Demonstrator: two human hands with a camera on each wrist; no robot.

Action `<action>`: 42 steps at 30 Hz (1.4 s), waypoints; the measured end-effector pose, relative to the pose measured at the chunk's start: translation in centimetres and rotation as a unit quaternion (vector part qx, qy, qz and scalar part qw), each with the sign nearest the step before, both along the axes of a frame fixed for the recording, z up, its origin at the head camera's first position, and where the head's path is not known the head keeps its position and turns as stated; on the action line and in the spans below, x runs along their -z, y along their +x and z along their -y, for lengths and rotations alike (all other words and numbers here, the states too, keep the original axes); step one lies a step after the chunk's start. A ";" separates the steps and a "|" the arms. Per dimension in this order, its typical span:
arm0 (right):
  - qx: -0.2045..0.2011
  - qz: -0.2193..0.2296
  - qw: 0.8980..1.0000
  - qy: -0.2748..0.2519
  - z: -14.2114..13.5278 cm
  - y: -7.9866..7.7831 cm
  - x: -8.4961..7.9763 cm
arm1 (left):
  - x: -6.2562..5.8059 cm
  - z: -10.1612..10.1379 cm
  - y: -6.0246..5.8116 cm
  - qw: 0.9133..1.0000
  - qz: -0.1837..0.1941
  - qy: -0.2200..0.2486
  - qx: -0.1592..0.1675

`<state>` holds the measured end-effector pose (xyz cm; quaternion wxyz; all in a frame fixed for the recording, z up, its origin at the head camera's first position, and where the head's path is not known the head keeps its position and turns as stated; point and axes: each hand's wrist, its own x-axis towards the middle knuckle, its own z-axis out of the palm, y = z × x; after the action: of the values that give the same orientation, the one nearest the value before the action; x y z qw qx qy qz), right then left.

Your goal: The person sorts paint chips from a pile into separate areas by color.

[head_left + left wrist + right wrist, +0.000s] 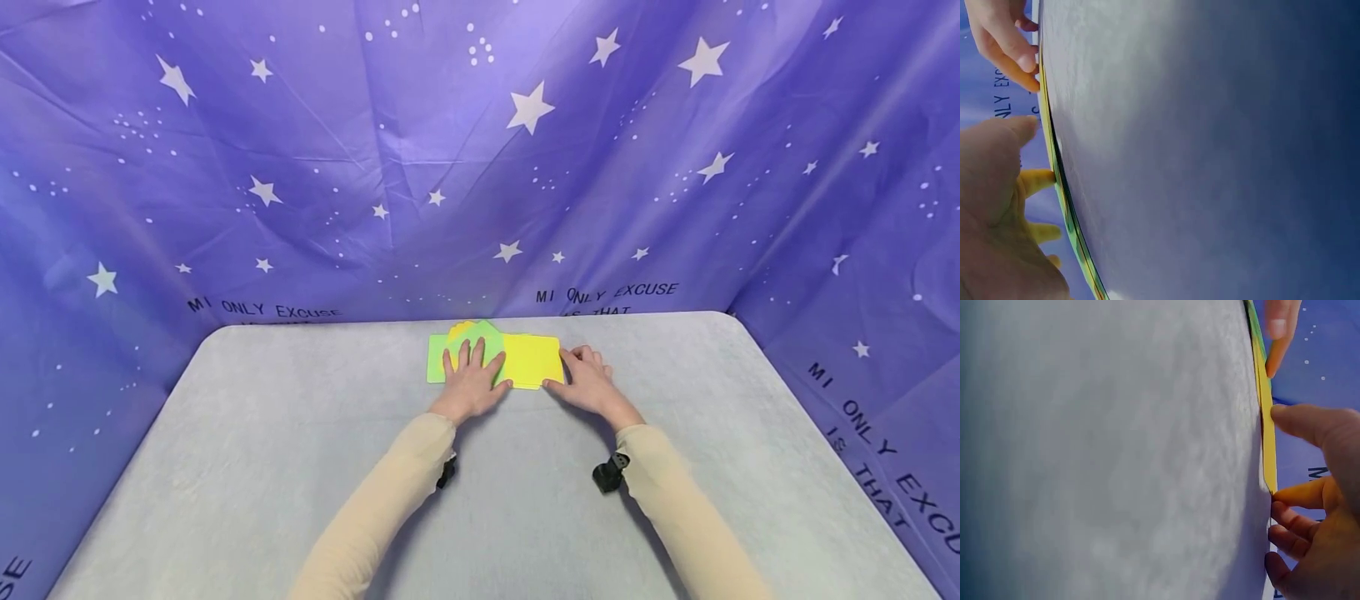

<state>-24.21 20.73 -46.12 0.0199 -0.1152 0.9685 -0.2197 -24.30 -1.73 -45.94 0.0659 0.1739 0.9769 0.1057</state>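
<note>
Gently steady the green sheet (491, 336) under the spread left hand (468, 387); with the right hand (592, 388) parted at thumb and forefinger, touching the yellow sheet (532, 362) at its right end, press evenly against the table (300, 450).

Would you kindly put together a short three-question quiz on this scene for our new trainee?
1. Multiple choice: what colour is the sheet nearest the right hand?
A) Red
B) Yellow
C) Blue

2. True or false: the left hand has its fingers curled into a tight fist.

3. Fill in the blank: the purple curtain behind the table is printed with dots, lettering and many pale, five-pointed ____.

Key:
1. B
2. False; they are spread over a green sheet.
3. stars
</note>
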 end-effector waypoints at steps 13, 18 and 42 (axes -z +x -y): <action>0.040 0.058 0.968 -0.241 0.3 -0.4 0.1 | -0.5 -0.1 -0.1 0.995 0.053 0.088 -0.014; 0.062 0.071 0.941 -0.326 0.4 -0.2 0.4 | -0.5 0.0 -0.1 0.994 0.057 0.096 -0.010; 0.062 0.081 0.862 -0.497 1.1 2.9 0.4 | -0.1 0.4 -0.1 0.878 0.044 0.476 -0.023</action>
<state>-21.31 19.66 -46.48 0.0247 -0.0310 0.7307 -0.6815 -24.42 -2.10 -45.86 0.0157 0.1568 0.8087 0.5667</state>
